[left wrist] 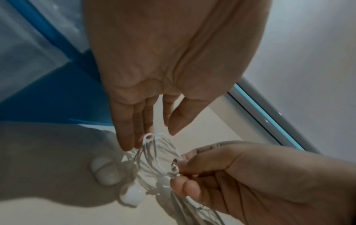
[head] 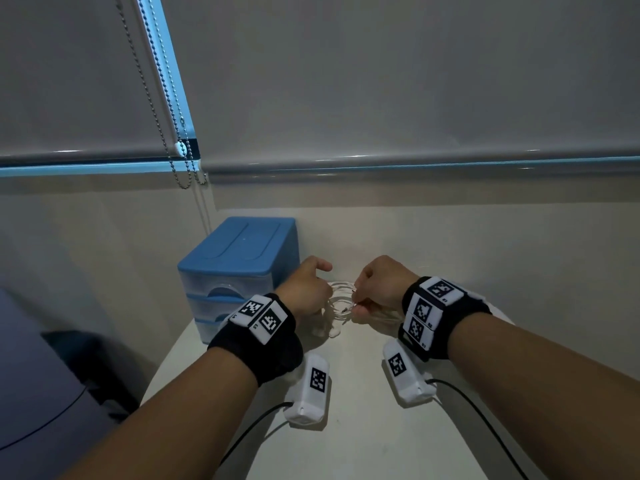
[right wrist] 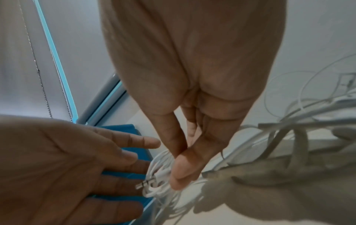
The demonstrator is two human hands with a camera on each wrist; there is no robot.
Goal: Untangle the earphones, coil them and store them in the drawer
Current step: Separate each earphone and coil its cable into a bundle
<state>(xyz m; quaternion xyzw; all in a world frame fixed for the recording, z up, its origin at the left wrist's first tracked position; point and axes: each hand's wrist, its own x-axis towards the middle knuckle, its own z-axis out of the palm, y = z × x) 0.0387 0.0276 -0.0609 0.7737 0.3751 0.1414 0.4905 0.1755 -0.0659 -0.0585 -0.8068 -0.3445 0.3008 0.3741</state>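
Your right hand (head: 377, 284) pinches the coiled white earphones (left wrist: 158, 156) just above the counter (head: 356, 427) so the loops hold, while your left hand (head: 306, 289), fingers straight, steadies them beside the closed blue drawer unit (head: 239, 268).

Earphones (left wrist: 158, 158) glossy white plastic cord; drawer unit (head: 239, 258) smooth blue plastic, translucent fronts.

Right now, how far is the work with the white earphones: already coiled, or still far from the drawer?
Done: the white wired earphones look gathered into several loops. In hand: the right hand pinches the loops near the metal plug; the left hand, fingers straight, touches the coil's other side, earbuds hanging below. Left: the blue plastic drawer unit shows its drawers closed, so opening one and storing remain.
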